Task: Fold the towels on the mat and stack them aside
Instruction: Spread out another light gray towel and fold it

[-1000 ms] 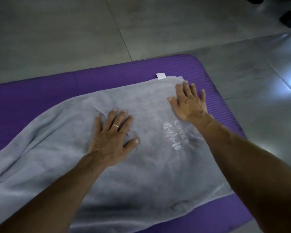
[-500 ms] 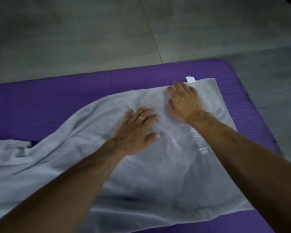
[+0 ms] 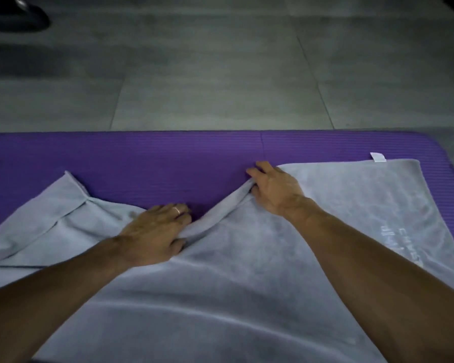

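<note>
Both hands, left hand (image 3: 152,233) and right hand (image 3: 273,191), pinch towel (image 3: 247,284) edge on purple mat (image 3: 168,158), grey tiled floor (image 3: 207,74)

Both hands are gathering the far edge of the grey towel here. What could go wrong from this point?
1. The left hand and right hand grip the far edge of the grey towel at uneven depths, so the fold may come out skewed.
2. The far-left corner is already flipped over; that crease could get trapped inside.
3. Pulling might drag cloth off the purple mat.
</note>
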`<state>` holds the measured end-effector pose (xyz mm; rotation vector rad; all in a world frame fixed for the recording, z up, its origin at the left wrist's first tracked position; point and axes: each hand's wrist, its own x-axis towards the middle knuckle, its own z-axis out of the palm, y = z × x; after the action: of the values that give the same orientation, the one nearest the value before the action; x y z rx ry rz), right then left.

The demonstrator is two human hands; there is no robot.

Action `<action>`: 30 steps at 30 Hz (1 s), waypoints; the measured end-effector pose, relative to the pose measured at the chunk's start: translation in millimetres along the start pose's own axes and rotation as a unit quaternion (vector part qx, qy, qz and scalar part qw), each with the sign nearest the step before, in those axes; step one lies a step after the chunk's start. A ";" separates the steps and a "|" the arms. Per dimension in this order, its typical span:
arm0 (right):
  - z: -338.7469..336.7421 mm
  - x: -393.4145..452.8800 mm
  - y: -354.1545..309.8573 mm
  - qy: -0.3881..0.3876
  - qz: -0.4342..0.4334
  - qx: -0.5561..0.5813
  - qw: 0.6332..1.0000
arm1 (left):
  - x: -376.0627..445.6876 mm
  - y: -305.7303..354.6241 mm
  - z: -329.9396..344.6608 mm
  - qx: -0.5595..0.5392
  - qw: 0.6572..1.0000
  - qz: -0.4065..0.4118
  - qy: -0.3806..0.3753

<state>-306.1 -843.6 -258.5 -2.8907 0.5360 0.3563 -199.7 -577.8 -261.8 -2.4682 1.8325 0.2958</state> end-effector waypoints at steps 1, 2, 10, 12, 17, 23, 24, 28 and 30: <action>3.1 0.9 -0.1 0.006 0.009 0.012 1.000 | -1.8 -2.1 -0.8 -0.029 1.000 -0.009 0.002; 5.2 1.7 -0.6 0.016 0.014 0.026 0.999 | -0.6 -6.1 -4.8 -0.058 0.998 -0.034 0.018; -7.0 11.1 0.2 0.027 0.082 0.040 0.995 | 31.8 -77.7 -47.3 -0.047 0.983 -0.160 0.075; -14.0 15.5 -1.1 0.053 0.084 0.029 0.995 | 34.7 -97.3 -45.6 -0.053 0.979 -0.179 0.079; -18.9 33.1 -14.6 0.106 0.191 0.095 0.971 | 39.6 -117.4 -30.0 -0.065 0.964 -0.222 0.127; 4.9 11.7 -58.5 0.082 0.163 0.041 0.982 | 25.0 -125.9 -16.0 -0.324 0.897 -0.296 0.048; 8.9 6.1 -68.0 0.095 0.125 0.033 0.987 | 19.8 -132.4 -19.0 -0.372 0.879 -0.297 0.022; 14.4 17.0 -116.9 0.051 0.006 0.041 0.998 | -4.3 -148.4 -25.7 -0.413 0.868 -0.254 -0.110; 16.1 25.6 -143.9 0.011 -0.003 0.028 1.000 | -18.5 -158.5 -19.6 -0.280 0.929 -0.192 -0.148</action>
<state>-232.6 -716.3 -261.8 -2.8452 0.5315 0.3038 -51.4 -516.7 -250.4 -2.8397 1.2255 1.2304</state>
